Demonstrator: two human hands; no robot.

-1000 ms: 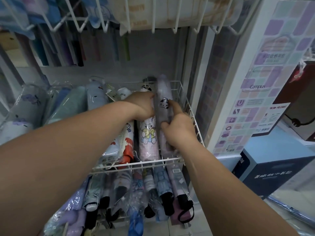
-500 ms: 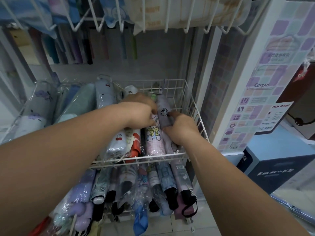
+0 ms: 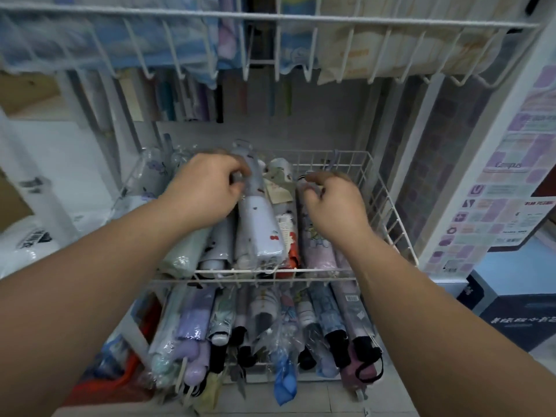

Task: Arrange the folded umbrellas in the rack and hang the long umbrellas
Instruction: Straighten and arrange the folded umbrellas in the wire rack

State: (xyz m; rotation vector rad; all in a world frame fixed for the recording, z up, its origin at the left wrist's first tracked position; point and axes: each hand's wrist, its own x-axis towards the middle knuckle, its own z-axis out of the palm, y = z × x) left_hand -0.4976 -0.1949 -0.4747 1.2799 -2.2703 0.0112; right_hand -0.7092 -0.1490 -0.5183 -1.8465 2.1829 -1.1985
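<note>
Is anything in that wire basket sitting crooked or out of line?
Yes. The white cherry-print umbrella lies on top of the others in the wire basket rather than in the row, gripped near its top by the left hand. The right hand rests on the pink umbrella.

I am standing in a shop, at a display of goods for sale. White wire baskets (image 3: 391,224) sit in tiers before me, packed with folded umbrellas (image 3: 261,233) in clear plastic sleeves, several with paper tags and barcode labels (image 3: 351,298). Beside them a printed poster (image 3: 496,206) of stationery products covers a white post, and a boxed item (image 3: 517,314) stands on the tiled floor.
</note>
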